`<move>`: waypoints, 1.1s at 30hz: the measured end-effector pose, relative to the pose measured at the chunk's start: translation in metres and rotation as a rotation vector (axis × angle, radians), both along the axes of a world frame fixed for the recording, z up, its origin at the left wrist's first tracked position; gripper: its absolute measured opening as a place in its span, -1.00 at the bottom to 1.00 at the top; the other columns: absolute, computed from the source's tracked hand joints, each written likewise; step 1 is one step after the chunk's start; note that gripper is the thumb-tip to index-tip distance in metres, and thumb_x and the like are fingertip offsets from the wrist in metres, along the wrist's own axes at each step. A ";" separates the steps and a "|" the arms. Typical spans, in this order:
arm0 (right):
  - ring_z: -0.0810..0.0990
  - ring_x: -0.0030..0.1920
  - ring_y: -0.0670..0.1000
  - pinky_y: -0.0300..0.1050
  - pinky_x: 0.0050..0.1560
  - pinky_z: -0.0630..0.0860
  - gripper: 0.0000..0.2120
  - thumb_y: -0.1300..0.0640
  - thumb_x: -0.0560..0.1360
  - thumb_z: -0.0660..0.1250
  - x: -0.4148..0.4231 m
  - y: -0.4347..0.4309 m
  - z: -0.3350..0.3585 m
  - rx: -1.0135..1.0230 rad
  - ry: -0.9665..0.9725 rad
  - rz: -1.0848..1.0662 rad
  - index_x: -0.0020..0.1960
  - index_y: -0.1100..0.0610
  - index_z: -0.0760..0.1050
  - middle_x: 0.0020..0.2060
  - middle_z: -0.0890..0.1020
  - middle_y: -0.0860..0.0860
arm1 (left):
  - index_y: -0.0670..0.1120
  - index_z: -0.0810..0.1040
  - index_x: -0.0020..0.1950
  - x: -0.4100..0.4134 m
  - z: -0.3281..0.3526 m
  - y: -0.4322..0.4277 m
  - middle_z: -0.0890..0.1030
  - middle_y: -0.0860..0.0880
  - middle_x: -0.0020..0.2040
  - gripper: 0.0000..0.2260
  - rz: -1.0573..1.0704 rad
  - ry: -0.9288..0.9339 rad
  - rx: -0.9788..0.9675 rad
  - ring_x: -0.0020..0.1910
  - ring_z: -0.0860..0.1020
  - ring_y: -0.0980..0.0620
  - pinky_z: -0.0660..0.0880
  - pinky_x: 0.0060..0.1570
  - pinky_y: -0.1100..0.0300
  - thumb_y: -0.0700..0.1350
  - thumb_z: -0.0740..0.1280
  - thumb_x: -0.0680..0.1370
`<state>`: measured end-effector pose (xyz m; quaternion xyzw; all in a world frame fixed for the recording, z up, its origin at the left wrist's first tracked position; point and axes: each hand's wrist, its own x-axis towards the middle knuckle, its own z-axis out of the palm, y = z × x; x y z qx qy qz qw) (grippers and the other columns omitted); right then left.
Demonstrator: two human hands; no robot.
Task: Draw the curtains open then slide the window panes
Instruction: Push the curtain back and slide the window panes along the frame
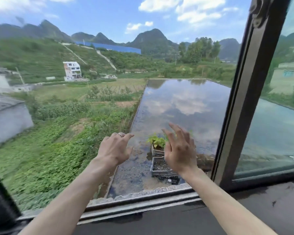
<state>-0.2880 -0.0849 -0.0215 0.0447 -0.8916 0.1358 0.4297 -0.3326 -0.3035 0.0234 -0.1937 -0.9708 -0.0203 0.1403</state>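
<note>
The window pane stands at the right of the scene, its dark frame stile running tall and slightly tilted from the sill track up to the top edge. That long, upright stile is what I judge the coming move turns on. It lies to the right of both hands, and my right hand is clearly the nearer one, just beside it but not touching. My left hand is further left, well apart from the stile, out over the open gap.

Both hands are held up in the opening with the fingers spread and loose, grasping nothing. A ring shows on the left hand.

No curtains are in view, so I take that part as done or out of sight; I cannot tell which. The middle of the window is open to the outside. At the far left a dark edge may be another pane's frame, but I cannot say for sure.

As for containers, below the sill on a flooded roof sit some plastic crates, one behind the other. The farther holds a leafy green plant, the nearer what looks like soil. A darker crate lies nearest the sill, its contents hidden.

To slide the pane I would reach right with the right hand and push along the track.
</note>
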 end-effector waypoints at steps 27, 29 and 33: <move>0.26 0.45 0.03 0.06 0.37 0.30 -0.57 -0.04 0.55 0.22 0.098 -0.516 0.119 0.203 -0.103 1.077 0.41 -0.07 0.39 0.40 0.43 -0.06 | 0.15 0.36 0.44 0.323 0.113 -0.448 0.47 0.05 0.36 -0.61 1.158 0.248 0.125 0.25 0.51 -0.04 0.49 -0.01 0.04 0.06 0.20 0.60; 0.27 0.44 0.04 0.06 0.37 0.30 -0.56 -0.04 0.55 0.21 0.104 -0.553 0.131 0.199 -0.099 1.065 0.42 -0.07 0.38 0.41 0.44 -0.04 | 0.17 0.37 0.44 0.330 0.122 -0.478 0.46 0.02 0.39 -0.62 1.167 0.269 0.106 0.27 0.50 -0.07 0.50 0.02 0.02 0.06 0.20 0.61; 0.29 0.43 0.06 0.08 0.36 0.30 -0.56 -0.07 0.56 0.21 0.109 -0.614 0.153 0.187 -0.102 1.026 0.43 -0.06 0.38 0.41 0.44 -0.03 | 0.18 0.40 0.41 0.334 0.132 -0.534 0.49 0.00 0.36 -0.64 1.165 0.307 0.089 0.28 0.49 -0.08 0.50 0.07 -0.01 0.04 0.21 0.60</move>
